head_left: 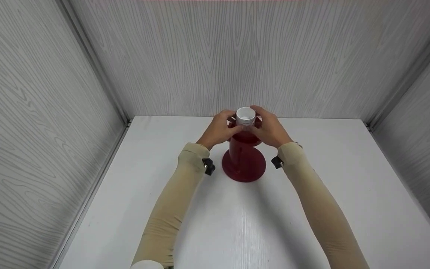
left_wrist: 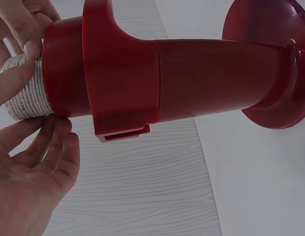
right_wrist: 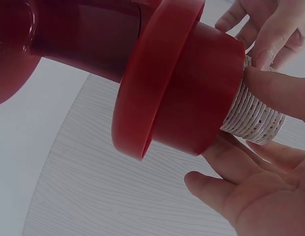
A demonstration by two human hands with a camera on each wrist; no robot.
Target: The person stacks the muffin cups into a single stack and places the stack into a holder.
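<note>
A stack of white paper cups (head_left: 245, 113), their rims piled close together, sticks out of the top of a red cup holder (head_left: 239, 153). My left hand (head_left: 218, 130) holds the stack from the left, thumb on the near side and fingers around the far side. From the right, my right hand (head_left: 273, 130) grips it in the same way. In the left wrist view the ribbed cup rims (left_wrist: 32, 98) show dark specks between the fingers. The right wrist view shows the stack (right_wrist: 256, 118) seated in the holder's red tube (right_wrist: 199, 88); its lower part is hidden inside.
The holder's round red base (head_left: 250, 170) stands on a white table (head_left: 155, 168). Grey wood-grain panels (head_left: 200, 56) rise behind and at both sides. A small white rounded thing (head_left: 147, 264) shows at the bottom edge by the left sleeve.
</note>
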